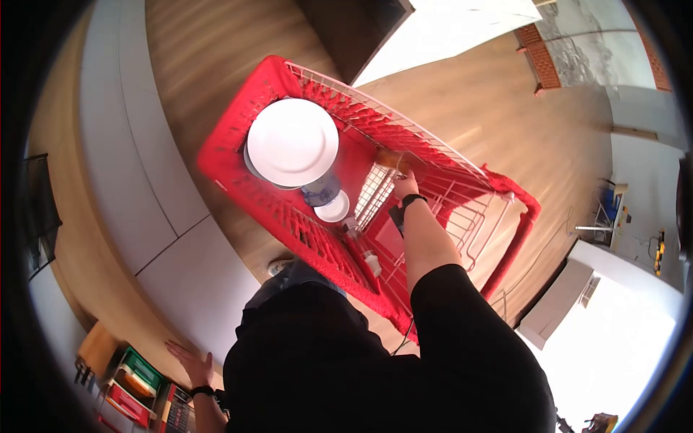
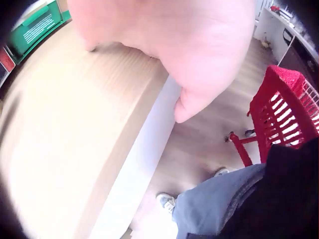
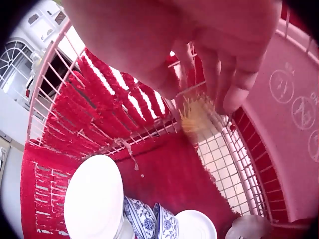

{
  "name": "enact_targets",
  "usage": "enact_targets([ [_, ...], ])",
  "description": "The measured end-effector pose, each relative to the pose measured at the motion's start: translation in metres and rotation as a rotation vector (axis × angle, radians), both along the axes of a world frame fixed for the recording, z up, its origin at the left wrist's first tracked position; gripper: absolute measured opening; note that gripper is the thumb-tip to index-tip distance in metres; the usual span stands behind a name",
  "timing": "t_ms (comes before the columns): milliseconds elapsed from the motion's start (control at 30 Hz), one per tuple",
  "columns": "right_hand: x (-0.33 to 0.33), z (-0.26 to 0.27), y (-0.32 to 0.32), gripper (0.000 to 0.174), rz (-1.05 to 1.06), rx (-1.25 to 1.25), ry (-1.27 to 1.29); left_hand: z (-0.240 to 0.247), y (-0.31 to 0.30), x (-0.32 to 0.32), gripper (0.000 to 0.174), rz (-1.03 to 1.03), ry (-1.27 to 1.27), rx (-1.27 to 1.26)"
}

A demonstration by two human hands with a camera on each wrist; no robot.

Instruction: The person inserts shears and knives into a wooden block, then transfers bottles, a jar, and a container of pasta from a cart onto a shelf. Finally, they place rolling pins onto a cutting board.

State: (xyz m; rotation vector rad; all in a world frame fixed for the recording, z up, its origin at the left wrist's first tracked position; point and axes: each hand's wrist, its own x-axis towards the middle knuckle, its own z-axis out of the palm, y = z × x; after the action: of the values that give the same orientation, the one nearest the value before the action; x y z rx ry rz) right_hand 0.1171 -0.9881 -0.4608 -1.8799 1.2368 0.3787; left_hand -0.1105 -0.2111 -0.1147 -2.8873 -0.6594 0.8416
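My right hand (image 1: pixel 404 189) reaches down into a red-lined shopping cart (image 1: pixel 268 72). Its fingers hold a small clear container (image 3: pixel 197 119) with thin yellow sticks like toothpicks inside, low beside the cart's wire wall. The container is blurred and partly covered by the fingers. My left hand (image 2: pixel 174 40) lies on the edge of a wooden countertop (image 2: pixel 65 124), its thumb over the side. At one end of the cart, white plates (image 1: pixel 292 142) are stacked near blue-and-white bowls (image 3: pixel 142 216) and a small white dish (image 1: pixel 333 207).
Clear cups or bottles (image 1: pixel 361 245) lie along the cart's near side. A pink panel with printed symbols (image 3: pixel 294 99) stands by my right hand. Green and red boxes (image 1: pixel 141 372) sit by the counter's end. A white table (image 1: pixel 447 29) stands beyond the cart.
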Motion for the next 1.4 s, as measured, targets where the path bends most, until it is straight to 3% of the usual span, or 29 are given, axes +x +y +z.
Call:
enact_targets([
  [67, -0.007, -0.051, -0.023, 0.054, 0.113, -0.07, 0.052, 0.002, -0.007, -0.002, 0.135, -0.044, 0.023, 0.048],
  [133, 0.011, -0.036, -0.038, 0.045, 0.397, 0.024, 0.496, 0.007, -0.005, 0.004, 0.137, 0.12, 0.024, -0.124],
  [200, 0.014, -0.007, -0.022, 0.034, 0.382, -0.211, 0.428, 0.007, -0.001, 0.003, 0.138, 0.04, 0.067, -0.093],
  [267, 0.037, 0.08, 0.014, 0.033, 0.431, -0.413, 0.368, 0.013, -0.003, 0.009, 0.139, 0.078, 0.084, -0.09],
  [333, 0.038, 0.091, 0.022, 0.032, 0.366, -0.446, 0.285, 0.016, -0.013, 0.017, 0.139, 0.132, 0.117, -0.112],
  [500, 0.025, 0.106, 0.027, 0.026, 0.646, -0.527, 0.141, 0.016, -0.005, 0.008, 0.138, 0.199, 0.073, -0.17],
  [567, 0.02, 0.133, 0.032, 0.034, 0.653, -0.496, -0.002, 0.011, 0.006, 0.009, 0.137, 0.168, 0.082, -0.216],
  [600, 0.02, 0.153, 0.035, 0.038, 0.681, -0.447, -0.002, 0.015, 0.009, 0.013, 0.136, 0.249, 0.131, -0.268],
  [667, 0.015, 0.194, 0.046, 0.028, 0.731, -0.505, -0.092, 0.023, 0.017, 0.018, 0.116, 0.208, 0.084, -0.256],
  [700, 0.017, 0.223, 0.056, 0.022, 0.797, -0.544, -0.095, 0.042, 0.01, 0.042, 0.116, 0.228, 0.044, -0.25],
  [767, 0.02, 0.27, 0.072, 0.02, 0.936, -0.626, -0.091, 0.087, -0.006, 0.104, 0.086, 0.244, 0.434, -0.199],
  [800, 0.024, 0.302, 0.085, 0.021, 0.994, -0.639, -0.165, 0.075, 0.009, 0.096, 0.069, -0.003, 0.276, -0.127],
  [867, 0.033, 0.353, 0.107, 0.017, 1.133, -0.715, -0.265, 0.122, -0.038, 0.168, 0.058, 0.002, 0.148, -0.323],
  [900, 0.04, 0.375, 0.118, 0.018, 1.171, -0.724, -0.334, 0.085, -0.028, 0.159, 0.05, -0.175, -0.207, -0.363],
  [933, 0.051, 0.416, 0.143, 0.009, 1.218, -0.727, -0.348, 0.109, -0.056, 0.195, 0.047, -0.204, -0.298, -0.517],
  [1000, 0.068, 0.452, 0.171, 0.012, 1.246, -0.711, -0.485, 0.118, -0.082, 0.24, 0.061, -0.369, -0.362, -0.794],
  [1033, 0.079, 0.471, 0.19, 0.01, 1.327, -0.713, -0.519, 0.116, -0.1, 0.258, 0.071, -0.545, -0.447, -0.785],
  [1067, 0.088, 0.498, 0.208, 0.012, 1.401, -0.726, -0.539, 0.151, -0.115, 0.27, 0.082, -0.624, -0.544, -0.823],
  [1100, 0.093, 0.555, 0.245, 0.025, 1.467, -0.678, -0.442, 0.164, -0.128, 0.283, 0.092, -0.674, -0.593, -0.851],
  [1133, 0.094, 0.601, 0.282, 0.038, 1.522, -0.636, -0.328, 0.166, -0.137, 0.29, 0.102, -0.701, -0.643, -0.864],
  [1167, 0.096, 0.608, 0.296, 0.027, 1.542, -0.704, -0.554, 0.177, -0.145, 0.294, 0.11, -0.722, -0.674, -0.899],
  [1200, 0.1, 0.62, 0.314, 0.027, 1.564, -0.724, -0.588, 0.187, -0.148, 0.297, 0.114, -0.748, -0.686, -0.848],
  [1300, 0.1, 0.671, 0.382, 0.024, 1.657, -0.74, -0.786, 0.212, -0.137, 0.292, 0.112, -0.728, -0.835, -0.781],
  [1367, 0.1, 0.696, 0.416, 0.023, 1.718, -0.726, -0.886, 0.215, -0.126, 0.288, 0.1, -0.458, -1.009, -1.116],
  [1400, 0.1, 0.706, 0.432, 0.024, 1.739, -0.715, -0.91, 0.217, -0.116, 0.287, 0.1, -0.455, -1.027, -1.11],
])
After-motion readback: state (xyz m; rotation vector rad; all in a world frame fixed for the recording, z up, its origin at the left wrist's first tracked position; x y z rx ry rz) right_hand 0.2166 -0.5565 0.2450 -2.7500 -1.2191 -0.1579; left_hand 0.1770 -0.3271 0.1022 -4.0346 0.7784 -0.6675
